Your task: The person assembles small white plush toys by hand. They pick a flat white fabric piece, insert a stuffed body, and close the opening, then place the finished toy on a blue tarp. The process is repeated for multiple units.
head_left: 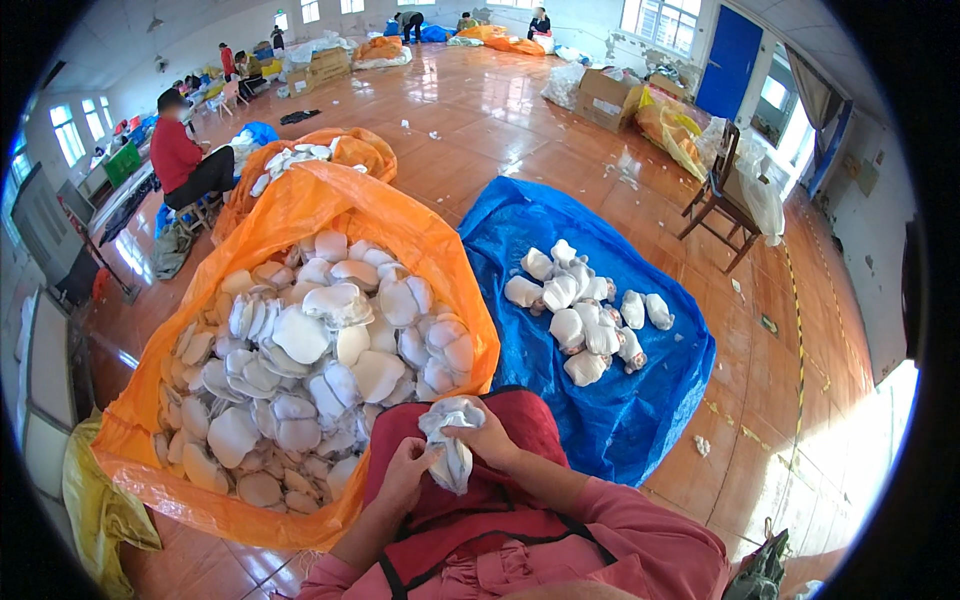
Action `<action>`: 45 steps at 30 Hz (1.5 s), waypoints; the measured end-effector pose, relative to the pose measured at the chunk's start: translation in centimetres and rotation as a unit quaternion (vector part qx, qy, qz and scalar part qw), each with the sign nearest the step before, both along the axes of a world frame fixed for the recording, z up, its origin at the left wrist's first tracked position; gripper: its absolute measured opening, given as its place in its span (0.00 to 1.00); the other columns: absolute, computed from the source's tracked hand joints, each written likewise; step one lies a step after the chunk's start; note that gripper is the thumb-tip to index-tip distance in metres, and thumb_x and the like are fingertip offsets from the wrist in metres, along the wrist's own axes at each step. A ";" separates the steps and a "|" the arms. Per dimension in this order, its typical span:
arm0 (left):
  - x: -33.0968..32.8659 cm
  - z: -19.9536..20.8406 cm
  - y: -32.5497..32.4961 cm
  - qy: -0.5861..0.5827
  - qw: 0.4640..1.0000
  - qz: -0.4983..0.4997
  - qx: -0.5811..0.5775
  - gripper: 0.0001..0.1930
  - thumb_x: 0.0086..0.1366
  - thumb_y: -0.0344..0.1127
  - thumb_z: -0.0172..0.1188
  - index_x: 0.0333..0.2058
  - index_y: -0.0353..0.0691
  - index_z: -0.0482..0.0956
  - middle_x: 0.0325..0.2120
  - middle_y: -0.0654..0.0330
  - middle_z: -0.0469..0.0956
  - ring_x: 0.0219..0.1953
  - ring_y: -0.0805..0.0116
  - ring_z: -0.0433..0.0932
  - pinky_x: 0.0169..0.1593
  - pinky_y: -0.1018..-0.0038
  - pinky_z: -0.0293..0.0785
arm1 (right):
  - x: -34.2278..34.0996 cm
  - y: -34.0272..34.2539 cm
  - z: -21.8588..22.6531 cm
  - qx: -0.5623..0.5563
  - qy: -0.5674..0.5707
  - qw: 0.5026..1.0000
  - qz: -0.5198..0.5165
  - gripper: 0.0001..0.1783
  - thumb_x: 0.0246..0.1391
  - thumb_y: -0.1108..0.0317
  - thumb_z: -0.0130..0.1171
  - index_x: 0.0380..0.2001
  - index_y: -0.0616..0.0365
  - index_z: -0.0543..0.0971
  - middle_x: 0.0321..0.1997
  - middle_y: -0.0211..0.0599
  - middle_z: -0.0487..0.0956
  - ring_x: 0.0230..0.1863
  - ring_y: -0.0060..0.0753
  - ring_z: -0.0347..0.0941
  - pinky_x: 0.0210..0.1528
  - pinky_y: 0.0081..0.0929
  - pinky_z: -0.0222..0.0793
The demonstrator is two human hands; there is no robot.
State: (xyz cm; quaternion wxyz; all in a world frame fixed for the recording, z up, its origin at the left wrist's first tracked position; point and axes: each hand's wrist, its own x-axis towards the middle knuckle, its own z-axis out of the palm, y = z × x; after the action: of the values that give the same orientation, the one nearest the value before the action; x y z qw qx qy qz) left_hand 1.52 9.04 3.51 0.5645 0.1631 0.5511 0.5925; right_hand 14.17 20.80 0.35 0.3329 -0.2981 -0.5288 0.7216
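Note:
Over my lap, a small limp white-and-grey fabric piece (455,466) hangs between both hands. My left hand (405,472) pinches its lower left edge with the fingertips. My right hand (487,437) is closed round its upper right side, thumb across the front. On my left, an open orange sack (340,205) holds a big heap of rounded white pads (300,335) with grey edges. To the right, several plump white bundles (570,325) lie in a loose pile on a blue plastic sheet (650,420). Folds hide the inside of the held piece.
A wooden chair (725,200) with a clear plastic bag stands at the right. Behind the sack, a person in red (180,155) sits beside another orange sack (375,150). Cardboard boxes (605,98) stand farther back. A yellow sack (105,500) lies at the lower left.

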 end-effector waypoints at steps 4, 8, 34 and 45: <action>0.5 -0.2 -0.2 0.132 0.990 -0.051 0.017 0.17 0.52 0.29 0.65 0.38 0.38 0.68 0.31 0.62 0.72 0.32 0.74 0.71 0.39 0.78 0.69 | -0.2 0.2 0.0 0.038 -0.013 0.998 -0.043 0.24 0.49 0.70 0.67 0.49 0.60 0.71 0.44 0.32 0.77 0.46 0.25 0.72 0.50 0.25 0.70; 0.7 -0.7 -0.3 0.105 0.992 -0.033 0.054 0.16 0.51 0.27 0.66 0.36 0.39 0.68 0.30 0.64 0.72 0.33 0.75 0.71 0.38 0.77 0.70 | -0.3 0.5 0.3 -0.011 0.024 0.999 -0.031 0.22 0.50 0.69 0.66 0.48 0.60 0.72 0.43 0.32 0.77 0.44 0.24 0.73 0.48 0.25 0.70; -3.2 -2.0 3.1 -0.238 0.964 -0.034 0.114 0.11 0.61 0.29 0.53 0.43 0.35 0.73 0.37 0.59 0.78 0.40 0.68 0.77 0.47 0.73 0.74 | -1.6 3.6 2.9 -0.237 0.095 0.966 -0.045 0.17 0.56 0.65 0.57 0.47 0.59 0.71 0.41 0.36 0.78 0.43 0.33 0.76 0.48 0.30 0.71; 1.0 1.5 3.5 0.632 0.767 0.020 0.113 0.14 0.52 0.33 0.64 0.38 0.40 0.73 0.25 0.55 0.76 0.27 0.57 0.78 0.28 0.64 0.74 | -2.8 3.1 -1.3 -0.048 0.025 0.969 -0.241 0.23 0.52 0.65 0.65 0.47 0.61 0.68 0.44 0.36 0.74 0.43 0.25 0.72 0.44 0.24 0.70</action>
State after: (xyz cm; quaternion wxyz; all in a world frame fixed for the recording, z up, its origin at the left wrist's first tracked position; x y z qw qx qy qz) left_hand 2.50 12.55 5.01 0.0541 0.5520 0.7152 0.4252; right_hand 11.32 23.90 -0.99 0.4951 -0.4140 -0.3979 0.6520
